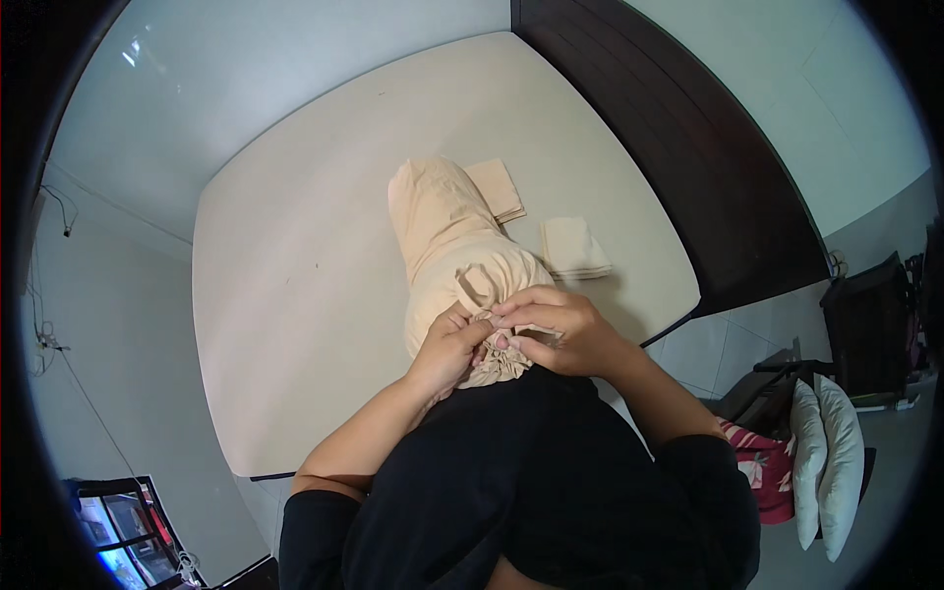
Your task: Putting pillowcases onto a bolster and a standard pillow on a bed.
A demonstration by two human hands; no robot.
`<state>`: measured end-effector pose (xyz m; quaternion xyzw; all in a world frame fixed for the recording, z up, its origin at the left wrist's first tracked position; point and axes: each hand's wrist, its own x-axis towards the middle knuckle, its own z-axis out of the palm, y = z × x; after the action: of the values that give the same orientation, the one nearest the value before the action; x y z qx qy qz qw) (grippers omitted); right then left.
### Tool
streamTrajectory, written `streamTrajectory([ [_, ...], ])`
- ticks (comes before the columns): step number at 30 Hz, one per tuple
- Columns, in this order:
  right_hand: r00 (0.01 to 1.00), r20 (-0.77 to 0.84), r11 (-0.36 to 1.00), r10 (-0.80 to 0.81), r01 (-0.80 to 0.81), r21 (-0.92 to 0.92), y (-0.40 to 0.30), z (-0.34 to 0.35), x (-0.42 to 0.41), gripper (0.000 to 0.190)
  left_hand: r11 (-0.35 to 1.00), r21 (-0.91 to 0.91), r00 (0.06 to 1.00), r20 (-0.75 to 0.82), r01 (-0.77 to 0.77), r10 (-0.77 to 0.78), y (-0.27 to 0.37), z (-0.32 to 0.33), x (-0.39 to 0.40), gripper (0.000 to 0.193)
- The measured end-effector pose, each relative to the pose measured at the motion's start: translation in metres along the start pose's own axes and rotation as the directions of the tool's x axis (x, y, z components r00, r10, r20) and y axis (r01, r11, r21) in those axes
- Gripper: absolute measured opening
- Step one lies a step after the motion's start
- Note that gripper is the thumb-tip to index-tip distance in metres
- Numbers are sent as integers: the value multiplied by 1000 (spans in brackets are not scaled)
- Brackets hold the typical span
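Observation:
A stuffed, cream-coloured cloth bag [442,214] lies lengthwise on the mattress, its gathered mouth toward my body. My left hand [451,343] grips the bunched fabric and a fabric tie at that mouth. From the other side, my right hand [560,324] pinches at the same spot, with thumb and fingers close to the left thumb. A loop of the fabric tie [466,289] stands up just beyond my fingers. The ruffled edge [498,369] of the bag spreads below them, against my dark clothing. My fingers partly hide the tie where it meets the gathers.
Two folded cream cloths, one [498,188] beside the bag and another [574,247] farther right, lie on the bare beige mattress [295,332]. A dark headboard [678,147] borders the right. Beyond it, white pillows [841,464] and red patterned fabric [763,472] rest on a chair.

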<state>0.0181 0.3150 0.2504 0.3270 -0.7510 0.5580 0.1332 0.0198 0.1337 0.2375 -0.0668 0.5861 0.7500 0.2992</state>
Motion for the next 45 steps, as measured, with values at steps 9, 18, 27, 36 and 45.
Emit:
streamTrajectory([
  [9,966,121,972,230,-233,15,6,5,-9,17,985,16,981,95,-171,169,-2,-5,-6,48],
  [18,994,79,916,-75,100,-387,3,16,-25,21,859,381,929,-2,-343,371,-12,0,-7,67],
  [27,958,247,773,-147,267,-575,1,11,-25,26,877,324,913,-81,-354,399,-10,5,-6,65],
  [36,964,202,839,-171,250,-484,9,9,-22,20,927,204,942,-57,-314,331,-8,3,-4,68],
  [45,966,229,845,-122,222,-487,12,6,-28,24,959,120,960,-77,-257,267,-3,6,-6,65],
])
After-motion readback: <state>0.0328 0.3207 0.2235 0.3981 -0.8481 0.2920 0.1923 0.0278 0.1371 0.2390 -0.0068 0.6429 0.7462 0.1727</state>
